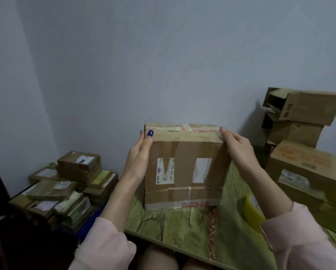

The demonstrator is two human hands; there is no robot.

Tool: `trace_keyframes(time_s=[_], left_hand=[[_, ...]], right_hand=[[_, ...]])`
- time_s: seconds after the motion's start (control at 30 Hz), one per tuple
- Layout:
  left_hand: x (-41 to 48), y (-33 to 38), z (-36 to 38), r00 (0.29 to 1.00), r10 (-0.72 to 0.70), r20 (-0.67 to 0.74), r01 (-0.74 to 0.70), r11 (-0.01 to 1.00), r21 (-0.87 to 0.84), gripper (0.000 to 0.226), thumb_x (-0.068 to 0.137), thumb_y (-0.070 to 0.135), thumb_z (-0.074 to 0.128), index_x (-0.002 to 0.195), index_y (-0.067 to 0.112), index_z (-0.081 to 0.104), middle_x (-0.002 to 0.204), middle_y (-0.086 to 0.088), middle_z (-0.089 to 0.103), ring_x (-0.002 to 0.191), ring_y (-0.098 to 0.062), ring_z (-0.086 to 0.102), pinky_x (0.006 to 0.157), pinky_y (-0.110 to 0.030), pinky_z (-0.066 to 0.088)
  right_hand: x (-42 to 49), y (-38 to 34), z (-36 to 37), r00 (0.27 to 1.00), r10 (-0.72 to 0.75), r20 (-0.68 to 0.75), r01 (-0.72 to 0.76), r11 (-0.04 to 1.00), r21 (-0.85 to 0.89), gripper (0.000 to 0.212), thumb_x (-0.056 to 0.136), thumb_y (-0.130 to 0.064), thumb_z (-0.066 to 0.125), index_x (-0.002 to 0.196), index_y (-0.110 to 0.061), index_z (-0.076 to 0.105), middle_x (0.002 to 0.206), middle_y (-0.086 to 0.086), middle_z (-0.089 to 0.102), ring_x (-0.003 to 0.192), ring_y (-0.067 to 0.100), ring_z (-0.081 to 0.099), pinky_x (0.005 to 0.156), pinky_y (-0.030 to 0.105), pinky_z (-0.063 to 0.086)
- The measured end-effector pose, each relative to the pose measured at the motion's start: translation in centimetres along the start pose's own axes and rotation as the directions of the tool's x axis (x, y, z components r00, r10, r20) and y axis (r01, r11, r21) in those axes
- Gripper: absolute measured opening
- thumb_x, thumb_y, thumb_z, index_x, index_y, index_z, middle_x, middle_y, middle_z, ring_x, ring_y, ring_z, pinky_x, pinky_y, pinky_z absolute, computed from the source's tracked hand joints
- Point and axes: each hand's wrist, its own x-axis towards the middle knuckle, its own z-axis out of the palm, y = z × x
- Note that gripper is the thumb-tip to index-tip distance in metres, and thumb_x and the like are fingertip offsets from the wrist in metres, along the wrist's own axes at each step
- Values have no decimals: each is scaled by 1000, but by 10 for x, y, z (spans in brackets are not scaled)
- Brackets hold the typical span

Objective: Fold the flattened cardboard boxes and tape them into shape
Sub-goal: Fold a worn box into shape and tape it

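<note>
A brown cardboard box [184,164] stands upright on the green wood-grain table [182,227], folded into shape, with torn white labels on its near face and clear tape along its top and bottom. My left hand [141,152] grips its upper left edge, thumb on the top corner. My right hand [237,147] grips the upper right edge, fingertips on the top. A roll of yellowish clear tape [253,211] lies on the table to the right, partly behind my right sleeve.
A pile of flattened cardboard boxes [69,184] lies low at the left, beside the table. Folded open boxes [303,112] are stacked at the right against the wall, with a larger box [309,172] lying in front of them.
</note>
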Motion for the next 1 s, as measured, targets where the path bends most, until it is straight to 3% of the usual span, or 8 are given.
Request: trace_keyframes(time_s=[0.17,0.27,0.4,0.53,0.63,0.77,0.87,1.0], left_hand=[[2,7,-14,998,-70,8,63,945,322,109,63,95,11,147,27,30,155,1,28,142,-20,25,116,-48,15],[7,37,-11,973,228,-43,-161,798,581,82,86,68,18,152,21,7,159,8,2,145,-12,4,116,-40,9],[20,62,17,897,298,327,-438,497,749,48,99,42,30,142,21,38,150,-3,36,137,-19,34,109,-36,29],[17,66,30,903,233,361,-421,310,852,37,97,37,27,118,24,55,120,-10,62,110,-31,56,84,-38,40],[21,64,21,918,205,340,-392,342,854,39,99,39,24,115,26,58,119,-8,62,112,-29,53,85,-40,39],[22,61,7,935,175,307,-353,427,833,37,101,35,24,79,26,52,87,8,55,107,-26,51,78,-38,38],[26,45,2,934,254,250,-354,592,724,39,102,33,29,132,24,53,143,7,44,137,-15,32,108,-32,27],[17,21,3,974,228,-11,-213,923,320,50,100,34,38,148,22,26,152,8,29,138,-13,30,115,-36,25]], right_hand=[[-1,-11,-13,987,128,97,-96,952,-289,79,89,-69,25,123,-5,57,133,17,53,113,32,53,96,41,40],[6,-30,-17,955,-298,15,277,868,-411,64,95,-56,29,130,-8,55,136,11,54,125,27,49,101,36,37],[8,-49,16,860,-388,332,511,681,-526,48,100,-46,28,120,-16,59,128,12,60,126,30,49,104,42,37],[-1,-49,30,886,-312,344,464,608,-644,55,99,-52,18,97,-20,64,108,16,66,108,35,56,87,39,41],[7,-45,21,905,-259,336,422,644,-638,62,95,-60,15,112,-25,64,120,13,63,117,33,52,89,38,39],[20,-31,-5,938,-219,269,341,724,-600,68,95,-61,17,115,-20,67,114,14,66,108,31,56,84,36,40],[20,-24,-24,936,-251,246,345,797,-496,54,98,-49,34,110,-11,71,87,5,71,81,18,62,68,14,43],[10,-9,-20,943,-319,95,333,898,-287,39,94,-32,55,128,-13,59,129,0,60,122,10,52,102,21,37]])
